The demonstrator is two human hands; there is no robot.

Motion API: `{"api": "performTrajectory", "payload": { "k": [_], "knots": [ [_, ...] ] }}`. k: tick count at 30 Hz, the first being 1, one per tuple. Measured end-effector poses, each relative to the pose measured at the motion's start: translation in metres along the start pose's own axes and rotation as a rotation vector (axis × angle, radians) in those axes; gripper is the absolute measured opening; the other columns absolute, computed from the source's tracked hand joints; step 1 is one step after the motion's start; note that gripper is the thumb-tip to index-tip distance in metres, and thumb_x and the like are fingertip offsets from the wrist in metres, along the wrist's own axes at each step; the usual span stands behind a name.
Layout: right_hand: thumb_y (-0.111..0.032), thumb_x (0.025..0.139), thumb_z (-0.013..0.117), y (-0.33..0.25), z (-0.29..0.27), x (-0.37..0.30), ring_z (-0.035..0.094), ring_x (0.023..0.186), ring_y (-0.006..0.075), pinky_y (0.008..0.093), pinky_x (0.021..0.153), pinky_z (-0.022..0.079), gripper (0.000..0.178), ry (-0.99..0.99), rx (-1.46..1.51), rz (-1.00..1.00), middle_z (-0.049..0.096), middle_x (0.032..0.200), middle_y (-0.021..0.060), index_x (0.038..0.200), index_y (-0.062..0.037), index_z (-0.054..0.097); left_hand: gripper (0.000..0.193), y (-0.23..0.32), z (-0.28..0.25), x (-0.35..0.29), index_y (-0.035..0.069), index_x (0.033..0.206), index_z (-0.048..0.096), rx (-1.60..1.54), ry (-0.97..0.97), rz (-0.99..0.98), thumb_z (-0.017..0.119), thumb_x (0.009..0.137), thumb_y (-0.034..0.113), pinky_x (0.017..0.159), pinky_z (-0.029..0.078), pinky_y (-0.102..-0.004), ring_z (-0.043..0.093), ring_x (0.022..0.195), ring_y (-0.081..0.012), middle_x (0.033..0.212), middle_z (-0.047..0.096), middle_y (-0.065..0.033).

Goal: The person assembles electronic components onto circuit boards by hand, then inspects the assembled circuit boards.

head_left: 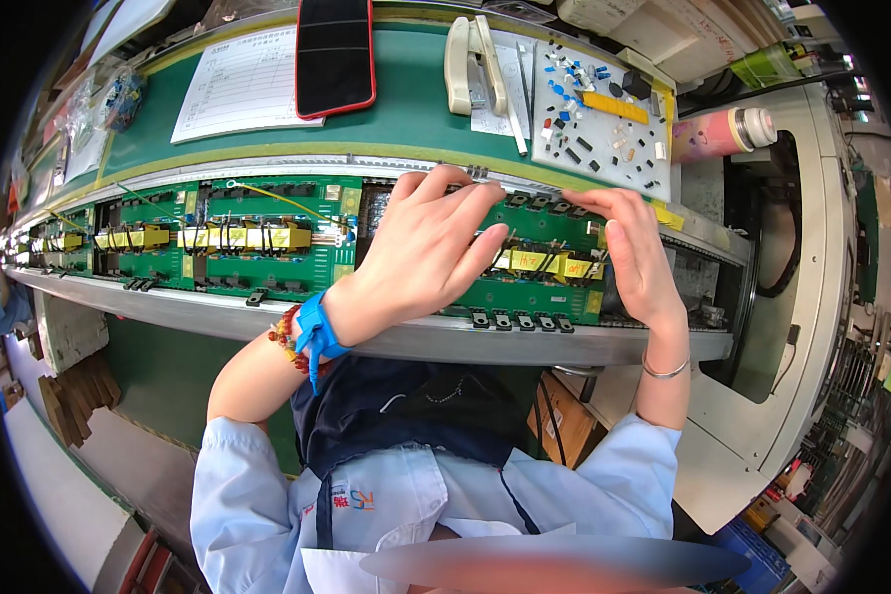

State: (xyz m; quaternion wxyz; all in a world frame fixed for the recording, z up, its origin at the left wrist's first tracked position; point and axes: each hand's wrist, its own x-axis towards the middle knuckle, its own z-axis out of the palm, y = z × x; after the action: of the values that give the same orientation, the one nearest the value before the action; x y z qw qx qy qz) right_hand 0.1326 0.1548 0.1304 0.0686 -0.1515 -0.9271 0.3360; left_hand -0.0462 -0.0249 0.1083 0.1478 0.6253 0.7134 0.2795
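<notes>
A green circuit board point(525, 295) lies in the metal conveyor rail point(386, 340) in front of me, with yellow-wrapped components point(535, 261) along its middle and black parts at its near and far edges. My left hand point(428, 243) reaches over the board's left end, fingers bent at its far edge and thumb apart. My right hand point(639, 252) is by the far right corner, fingers stretched toward the far-edge black parts point(540, 204) and thumb apart. Neither hand shows anything held. Whether the fingertips touch the board, I cannot tell. A blue strap point(317, 335) circles my left wrist.
More populated boards point(307, 269) line the rail to the left. Beyond it lie a paper form point(233, 89), a phone point(336, 59), a cream stapler-like tool point(458, 64) and a white tray point(594, 173) of loose components. A pink bottle point(713, 136) and pale machine housing point(812, 218) stand right.
</notes>
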Motion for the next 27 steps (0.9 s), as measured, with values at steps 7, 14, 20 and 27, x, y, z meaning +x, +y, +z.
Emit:
{"api": "performTrajectory", "payload": {
  "k": [7, 14, 20, 27],
  "knots": [
    [-0.033, 0.097, 0.030, -0.002, 0.000, 0.007, 0.045, 0.109, 0.0241, 0.0343, 0.095, 0.029, 0.041, -0.087, 0.016, -0.034, 0.061, 0.116, 0.0065, 0.119, -0.0044, 0.050, 0.030, 0.001, 0.008, 0.011, 0.002, 0.109, 0.054, -0.061, 0.146, 0.160, 0.047, 0.091, 0.025, 0.085, 0.033, -0.0404, 0.050, 0.104, -0.0288, 0.097, 0.062, -0.0119],
    [-0.030, 0.097, 0.031, -0.002, -0.007, -0.005, 0.051, 0.101, 0.0234, 0.0341, 0.092, 0.035, 0.040, 0.183, 0.175, -0.004, 0.062, 0.108, 0.0100, 0.112, -0.0004, 0.055, 0.032, 0.005, -0.002, -0.001, 0.001, 0.115, 0.053, -0.205, 0.207, 0.108, 0.045, 0.090, 0.019, 0.090, 0.035, -0.0422, 0.050, 0.103, -0.0320, 0.104, 0.060, -0.0137],
    [-0.001, 0.080, 0.048, -0.045, 0.008, -0.057, 0.061, 0.069, 0.0217, 0.0315, 0.057, 0.046, 0.016, 0.385, -0.027, -0.197, 0.067, 0.091, 0.0118, 0.087, -0.0004, 0.062, 0.050, 0.015, 0.019, -0.036, -0.007, 0.117, 0.047, -0.752, 0.196, -0.496, 0.066, 0.085, 0.027, 0.078, 0.049, -0.0325, 0.059, 0.091, -0.0227, 0.101, 0.060, -0.0177],
    [-0.001, 0.069, 0.060, -0.058, 0.054, -0.040, 0.060, 0.065, 0.0228, 0.0322, 0.059, 0.047, 0.022, 0.217, -0.216, -0.220, 0.063, 0.110, 0.0135, 0.091, -0.0014, 0.057, 0.064, 0.003, 0.039, -0.026, -0.014, 0.114, 0.051, -0.976, 0.015, -0.723, 0.065, 0.084, 0.041, 0.074, 0.048, -0.0279, 0.058, 0.084, -0.0167, 0.097, 0.062, -0.0163]
  ]
}}
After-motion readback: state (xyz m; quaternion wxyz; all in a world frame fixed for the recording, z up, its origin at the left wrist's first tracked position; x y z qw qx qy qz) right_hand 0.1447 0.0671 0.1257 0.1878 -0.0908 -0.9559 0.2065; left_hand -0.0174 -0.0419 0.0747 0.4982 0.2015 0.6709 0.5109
